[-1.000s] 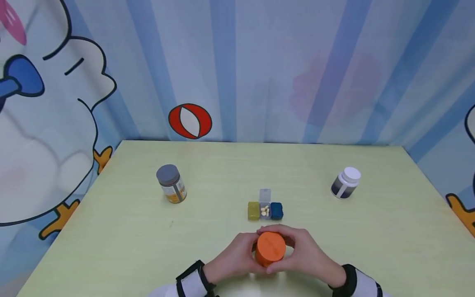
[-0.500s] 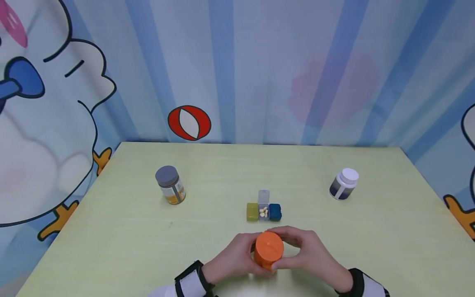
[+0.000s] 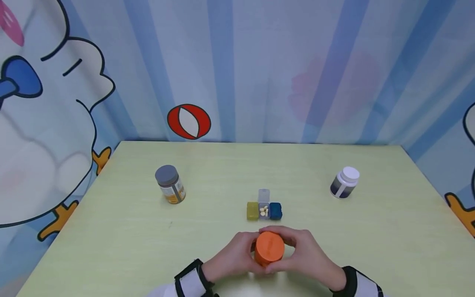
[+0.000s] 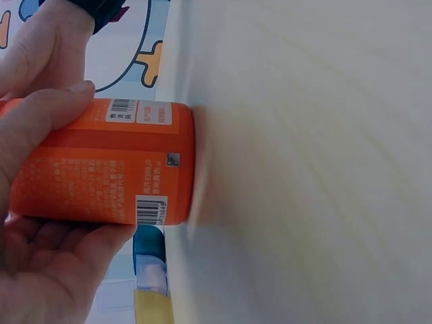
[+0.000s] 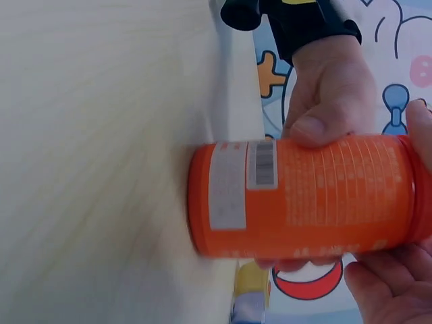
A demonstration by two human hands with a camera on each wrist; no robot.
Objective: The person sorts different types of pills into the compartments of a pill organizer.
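Observation:
An orange pill bottle (image 3: 269, 247) with a round orange cap stands upright at the table's near middle. My left hand (image 3: 241, 253) grips its body from the left. From the right, my right hand (image 3: 302, 255) holds the cap between thumb and fingers. The left wrist view shows the printed label and barcode of the bottle (image 4: 101, 165), its base at the tabletop. Just beyond the hands lies a small pill organizer (image 3: 264, 210): yellow and blue end boxes are closed, while the clear middle one has its lid up and holds several pale tablets.
A grey-capped bottle (image 3: 170, 184) with an orange and white label stands to the left on the pale table (image 3: 215, 173). At the right is a white-capped bottle (image 3: 344, 182) with a dark label. A striped cartoon curtain (image 3: 252, 74) hangs behind the table.
My right hand's fingers loosened and shifted right off the cap half a second ago, and now wrap round it again. The left hand and the bottle have stayed in place.

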